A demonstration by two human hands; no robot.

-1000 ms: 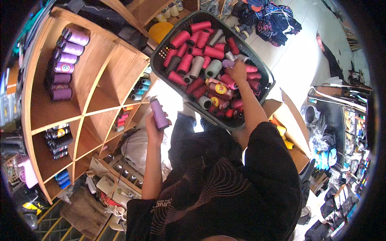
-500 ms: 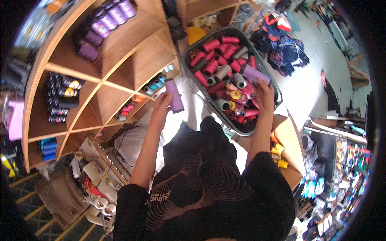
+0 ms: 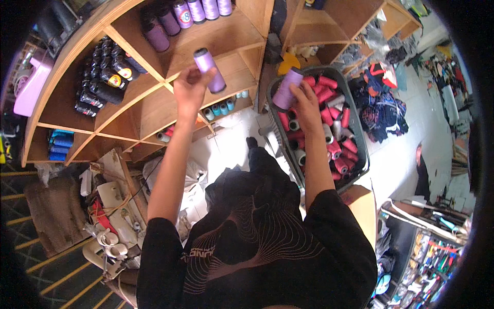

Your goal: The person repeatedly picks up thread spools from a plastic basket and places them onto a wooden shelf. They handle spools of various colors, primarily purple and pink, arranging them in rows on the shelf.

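From far away, I have my left hand [image 3: 190, 90] clamped on one purple spool [image 3: 212, 74] before the shelf [image 3: 246, 32], my right hand [image 3: 309, 107] on another purple spool [image 3: 287, 90] near the basket [image 3: 361, 139], and both need snug, steady fingers.

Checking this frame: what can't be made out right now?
In the head view:
Purple thread spool in the right hand: partly covered by fingers.
Lower spools in the basket: buried under red spools.
Some purple shelf spools: tops cut off by upper edge.
Lower-right small items: too small, blurred.
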